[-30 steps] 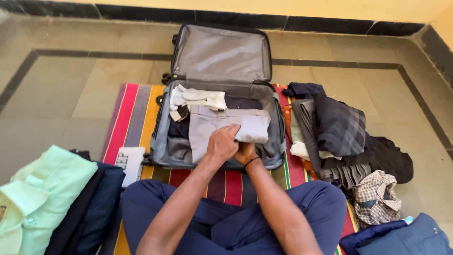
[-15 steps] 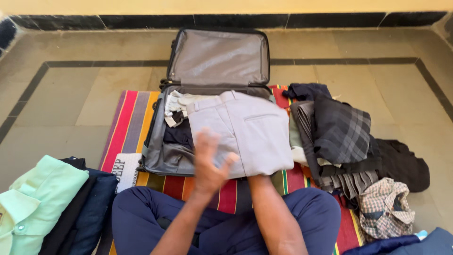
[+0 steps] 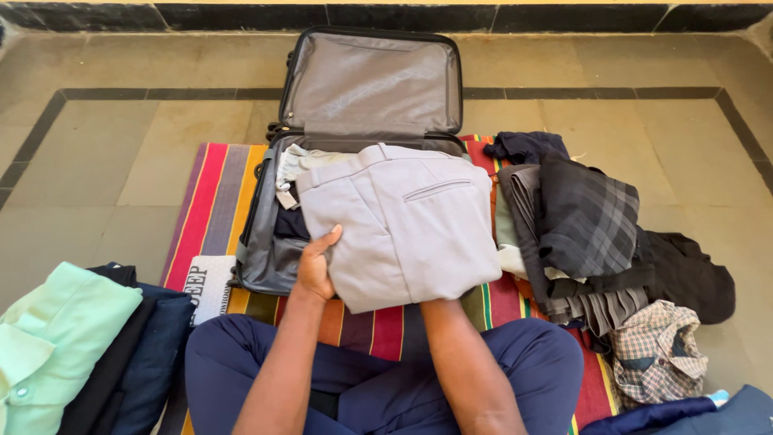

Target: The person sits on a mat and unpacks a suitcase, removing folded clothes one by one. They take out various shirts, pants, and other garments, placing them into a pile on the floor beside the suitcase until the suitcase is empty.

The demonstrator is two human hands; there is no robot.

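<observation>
Two hands on one pair of folded grey trousers (image 3: 407, 221). My left hand (image 3: 315, 270) grips the left edge, thumb on top, fingers curled under the fabric. My right hand is under the trousers and hidden, only the forearm shows, so I cannot tell whether it is open or closed. Trousers are lifted, held flat above the open suitcase (image 3: 266, 258), covering most of its lower half and hanging over its right edge; waistband faces away from me, back pocket slit up.

Suitcase lid (image 3: 370, 80) stands open, grey lining showing. Inside, left of the trousers: a pale folded garment (image 3: 294, 165) and something dark below it. Suitcase sits on a striped mat (image 3: 217, 197) of red, pink, orange and purple, on a tiled floor (image 3: 113, 161).

Right of the suitcase: a loose pile of dark clothes (image 3: 588, 225), plaid charcoal piece on top, a checked shirt (image 3: 656, 350) nearer me. Left of me: a stack with a mint green shirt (image 3: 48, 338) on navy garments (image 3: 157, 354). I sit cross-legged, navy trousers on.
</observation>
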